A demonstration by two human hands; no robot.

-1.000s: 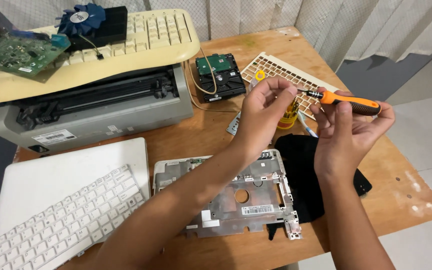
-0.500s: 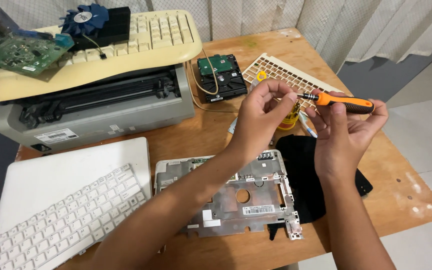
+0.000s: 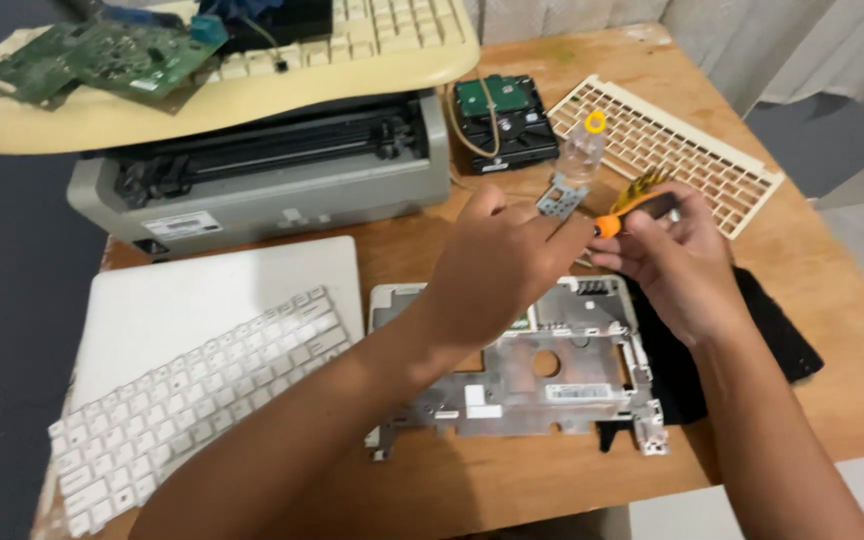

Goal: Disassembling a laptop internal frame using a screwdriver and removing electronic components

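Note:
My right hand (image 3: 680,262) grips an orange and black screwdriver (image 3: 634,206) by its handle, tip pointing left. My left hand (image 3: 497,262) has its fingertips pinched around that tip; whether something small sits between them is hidden. Both hands hover just above the far edge of a bare silver laptop frame (image 3: 552,375) lying on the wooden table (image 3: 832,400). A black flat panel (image 3: 767,335) lies under my right wrist.
Behind the hands are a small metal bracket (image 3: 555,197), a clear bottle with a yellow cap (image 3: 582,150), a hard drive (image 3: 502,120) and a cream keyboard grid (image 3: 677,155). A grey printer (image 3: 272,185) carries an old keyboard (image 3: 352,60) and a green circuit board (image 3: 102,60). A white laptop lid (image 3: 212,300) and white keyboard (image 3: 182,395) lie left.
Both hands have come down and nearer to the laptop frame. The screwdriver has tilted from lying level to slanting, with the handle up to the right.

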